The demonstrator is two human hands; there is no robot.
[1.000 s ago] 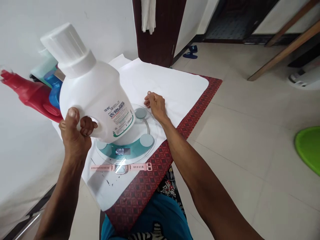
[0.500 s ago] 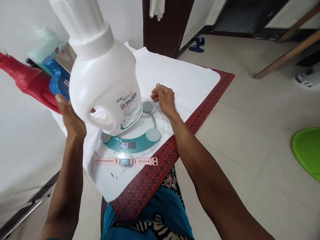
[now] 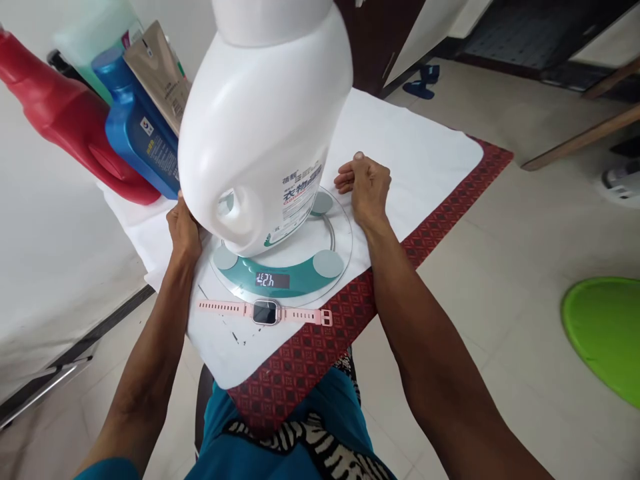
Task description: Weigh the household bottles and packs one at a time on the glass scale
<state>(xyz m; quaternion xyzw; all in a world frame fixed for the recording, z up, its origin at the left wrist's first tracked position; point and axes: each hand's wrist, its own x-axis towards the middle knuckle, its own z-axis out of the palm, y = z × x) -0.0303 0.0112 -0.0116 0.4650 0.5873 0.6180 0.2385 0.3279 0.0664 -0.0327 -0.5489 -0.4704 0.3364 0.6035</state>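
Left hand (image 3: 185, 230) of the person is just beside the white bottle (image 3: 275, 113), at the left edge of the scale (image 3: 300, 273); its fingers are partly hidden behind the bottle, so whether it grips, touches or has let go cannot be told. The right hand (image 3: 367, 187) is beside the scale's right far edge, loosely curled with the thumb up, released and holding nothing that shows. The white bottle stands over the middle of the scale, its base apparently resting on the glass, and the display (image 3: 273, 280) is lit with digits that face away from the person.

Handling this well would mean centring the base between the scale's round pads, letting it settle gently, and keeping both hands off bottle and glass so that neither adds a push. The bottle looks tall above its base, so a guarding left hand close by seems sensible, provided it bears no weight.

The white bottle is opaque, so its fill is hidden, and the view cuts off its cap. Beyond the scale to the left, the red bottle (image 3: 85, 127) and blue bottle (image 3: 143, 127) are likewise opaque; a brown tube (image 3: 157, 77) and a blurred pale-green container (image 3: 95, 40) stand beside them.
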